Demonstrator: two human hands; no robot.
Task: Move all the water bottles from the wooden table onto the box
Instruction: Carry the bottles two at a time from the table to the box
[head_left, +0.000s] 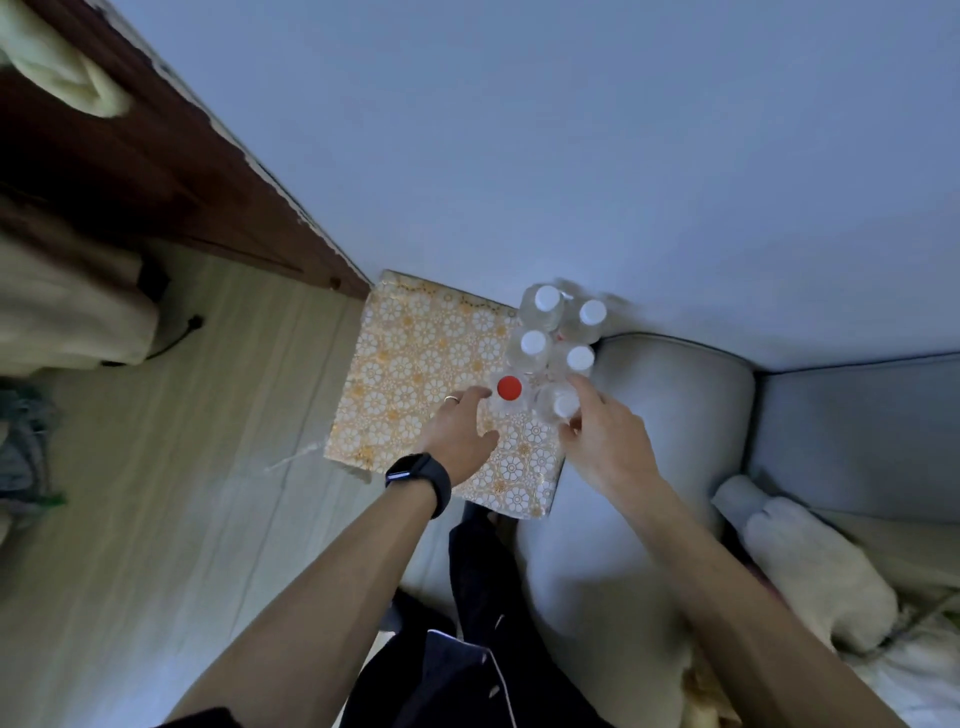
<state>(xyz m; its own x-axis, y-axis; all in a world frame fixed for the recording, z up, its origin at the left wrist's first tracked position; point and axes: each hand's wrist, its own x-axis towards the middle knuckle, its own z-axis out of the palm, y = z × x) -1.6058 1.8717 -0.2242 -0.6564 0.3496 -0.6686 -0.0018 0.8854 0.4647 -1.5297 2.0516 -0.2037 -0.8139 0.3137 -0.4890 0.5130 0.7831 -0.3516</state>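
1. Six bottles stand in a two-by-three cluster on the box (415, 374), along its edge at 3 o'clock. All are upright, long axes vertical, caps toward the camera; five caps are white, one red.
2. The red-cap bottle (509, 388) is the near-left one, and the near white-cap bottle (563, 404) stands touching it at 3 o'clock.
3. The left hand (460, 441) has its fingers (475, 396) curled against the red-cap bottle's side; whether they clasp it or only steady it, I cannot tell.
4. The right hand (605, 441) wraps its fingers around the near white-cap bottle, grasping it.
5. Risk: the cluster is tight and close to the box's edge beside the sofa arm (675, 395), so a sideways nudge on letting go could topple a neighbour or tip one off toward 3 o'clock.
6. A wooden surface (156, 156) lies at 10 o'clock; no bottles are visible on its seen part.
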